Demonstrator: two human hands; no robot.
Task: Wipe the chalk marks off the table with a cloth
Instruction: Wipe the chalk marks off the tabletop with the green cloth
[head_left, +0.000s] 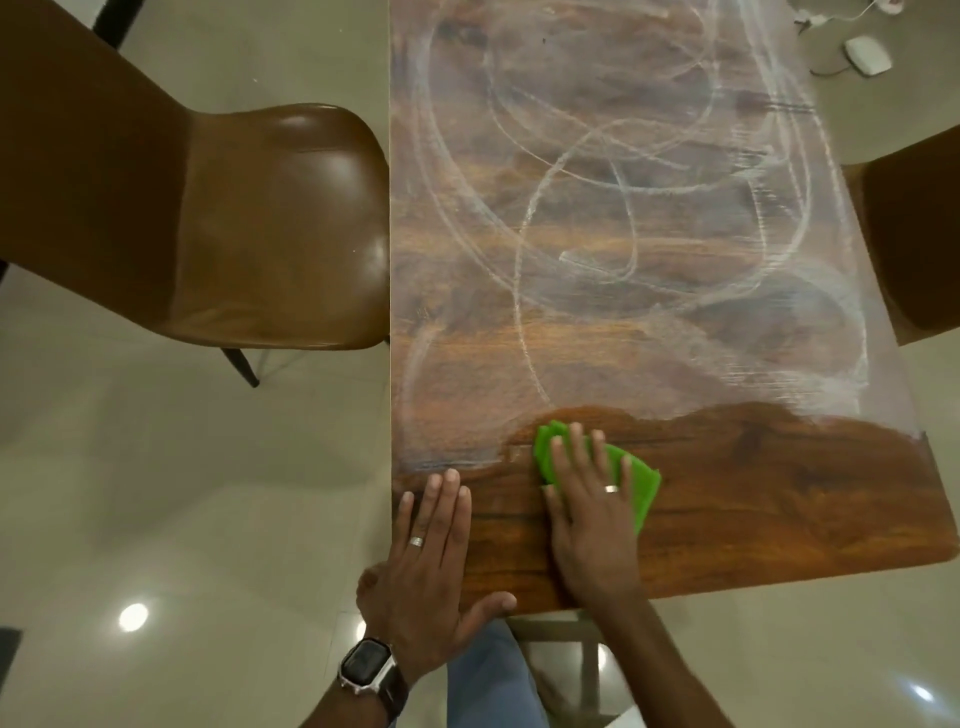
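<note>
Both hands lie flat: my right hand (589, 512) presses the green cloth (641, 480) onto the desk (779, 519) below the chalk marks (597, 208), while my left hand (426, 561), beside the cloth, steadies me.

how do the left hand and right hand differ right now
The right hand presses flat on the green cloth; the left hand lies flat on the bare table at its near left corner. The left wrist wears a watch; the right shows none. Both have straight fingers and wear a ring.
</note>
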